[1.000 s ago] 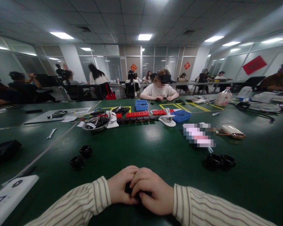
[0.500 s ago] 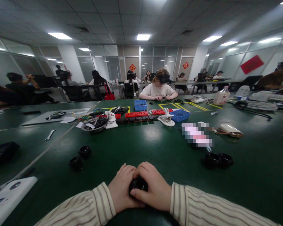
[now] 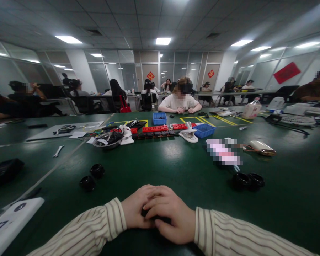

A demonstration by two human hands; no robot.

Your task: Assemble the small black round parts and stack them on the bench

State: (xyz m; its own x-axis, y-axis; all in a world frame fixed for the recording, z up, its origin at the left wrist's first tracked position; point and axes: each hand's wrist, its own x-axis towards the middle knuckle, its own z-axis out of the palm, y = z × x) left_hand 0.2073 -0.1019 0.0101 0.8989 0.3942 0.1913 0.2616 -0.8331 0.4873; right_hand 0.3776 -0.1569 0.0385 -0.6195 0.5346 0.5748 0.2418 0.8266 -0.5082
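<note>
Black round piece [image 3: 164, 218], lower centre of frame: clasped between both hands, mostly covered, dark surface visible only in gaps around the right fingers and thumb.
Right hand [image 3: 174, 215]: curled over the top, fingers overlapping those of the left, thumb on the near side.
Left hand [image 3: 136, 209]: cupped round the side; fingertips hidden, exact hold there impossible to tell.
Change since half a second ago: right fingers shifted across the piece, open rim now out of sight. Meaning, by judgement: regripped, probably being turned or pressed, not yet released.
Unmoved on green table [image 3: 138, 161]: left-hand rings [image 3: 87, 183], left of centre; right-hand rings [image 3: 241, 181], lower right.
</note>
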